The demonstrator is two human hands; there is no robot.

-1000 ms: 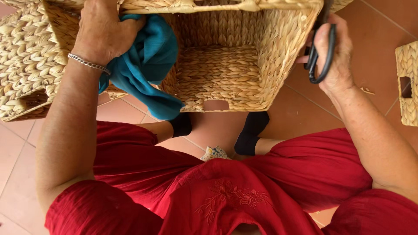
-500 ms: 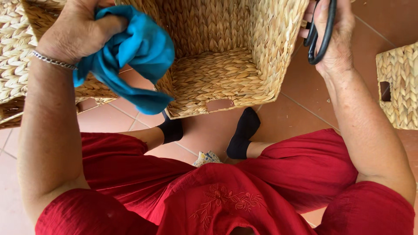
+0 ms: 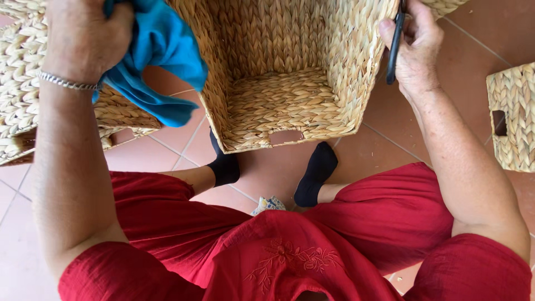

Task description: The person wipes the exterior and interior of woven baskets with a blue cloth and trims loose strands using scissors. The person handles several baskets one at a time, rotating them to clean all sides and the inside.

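Observation:
My left hand (image 3: 83, 36) is closed around a blue cloth (image 3: 159, 58) that hangs down at the upper left, beside the left wall of a woven straw basket (image 3: 340, 83). The basket is empty and tilted so its opening faces me. My right hand (image 3: 415, 50) presses against the basket's right wall near the rim and grips a thin black object (image 3: 394, 44), of which only a narrow edge shows. A silver bracelet (image 3: 67, 82) circles my left wrist.
A second woven basket (image 3: 22, 100) lies at the far left, and a third one (image 3: 510, 120) stands at the right edge. I sit on a terracotta tile floor (image 3: 468, 44) in red clothes, with my feet in black socks (image 3: 317, 170) below the basket.
My left hand has lifted the blue cloth out of the basket and carried it to the left. The basket now appears closer and more tilted. My right hand stays at its right wall.

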